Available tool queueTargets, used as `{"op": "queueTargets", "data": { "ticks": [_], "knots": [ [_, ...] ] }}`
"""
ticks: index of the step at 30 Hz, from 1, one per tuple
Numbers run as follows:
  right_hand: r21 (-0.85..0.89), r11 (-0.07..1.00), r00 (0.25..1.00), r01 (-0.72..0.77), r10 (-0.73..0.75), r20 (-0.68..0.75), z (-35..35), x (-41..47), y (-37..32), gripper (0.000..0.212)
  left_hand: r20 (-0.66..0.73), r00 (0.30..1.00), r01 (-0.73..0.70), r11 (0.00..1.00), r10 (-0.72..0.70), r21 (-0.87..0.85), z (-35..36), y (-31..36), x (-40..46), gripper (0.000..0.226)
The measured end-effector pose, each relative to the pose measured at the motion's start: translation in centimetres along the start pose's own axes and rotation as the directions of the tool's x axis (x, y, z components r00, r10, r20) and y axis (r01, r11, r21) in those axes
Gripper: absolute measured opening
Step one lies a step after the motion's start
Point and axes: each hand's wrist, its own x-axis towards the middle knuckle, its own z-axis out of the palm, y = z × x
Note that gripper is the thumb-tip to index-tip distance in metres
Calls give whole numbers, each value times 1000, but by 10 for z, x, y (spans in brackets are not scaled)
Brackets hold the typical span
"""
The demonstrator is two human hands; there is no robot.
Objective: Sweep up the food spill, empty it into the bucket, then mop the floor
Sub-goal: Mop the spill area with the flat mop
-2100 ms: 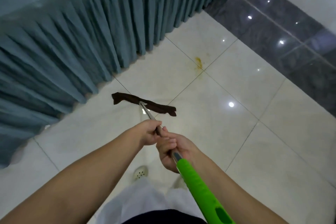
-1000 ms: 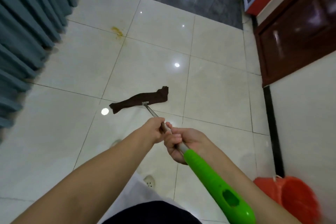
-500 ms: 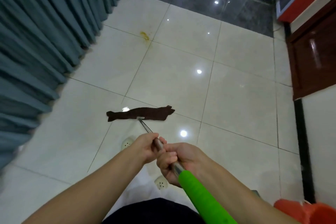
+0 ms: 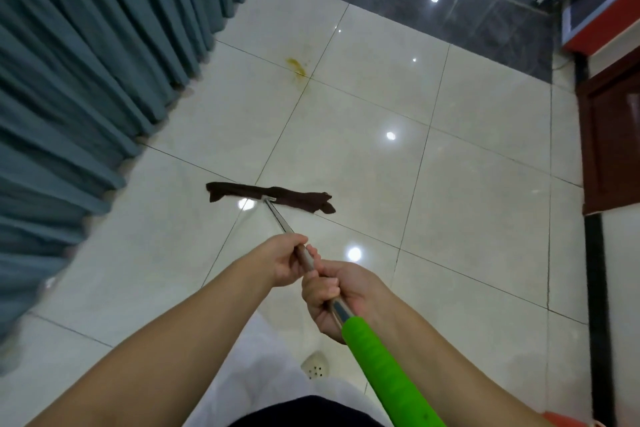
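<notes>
Beside the long blue-grey curtain (image 4: pixel 86 73) that runs down one edge of the room, the glossy cream tile floor (image 4: pixel 467 211) spreads out under reflected ceiling lights. On the far side of the floor from the curtain stands a dark red-brown wooden door (image 4: pixel 613 135). Well away from the curtain, low in the corner of view, a sliver of the orange bucket (image 4: pixel 568 424) peeks in.

The mop (image 4: pixel 384 354) reaches out from the person toward the curtain's foot: a bright green grip nearest the body, then a thin metal shaft, then a flat head wrapped in a dark brown cloth (image 4: pixel 270 197), limp and ragged at its ends. The cloth lies flat on the tiles, near the curtain hem and crossing a grout line.

Further along the curtain, past the cloth, a small yellow-brown smear of food spill (image 4: pixel 297 66) sits at a tile corner, well apart from the mop head.

The right hand (image 4: pixel 341 298) curls tightly round the shaft just above the green grip. The left hand (image 4: pixel 285 262) wraps the bare metal just ahead, nearly touching the right.
</notes>
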Motion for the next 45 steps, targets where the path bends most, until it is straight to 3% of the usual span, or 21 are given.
{"op": "queueTargets", "data": {
  "ticks": [15,22,33,37,45],
  "knots": [
    [34,993,994,111,-111,1,204,100,-64,27,-70,997,50,968,-34,247,-30,241,45,25],
    [74,987,988,145,-148,36,237,137,-89,28,-124,992,65,932,-22,358,-27,296,75,28],
    [203,967,984,154,-168,53,203,139,-56,15,-143,990,56,894,9,444,-40,264,85,29],
    [248,952,977,178,-200,68,172,125,-31,25,-117,993,65,887,-13,458,-44,227,75,27],
    [326,921,973,212,-231,22,100,104,62,11,-78,996,85,848,-52,522,-69,121,31,26]
  ]
}}
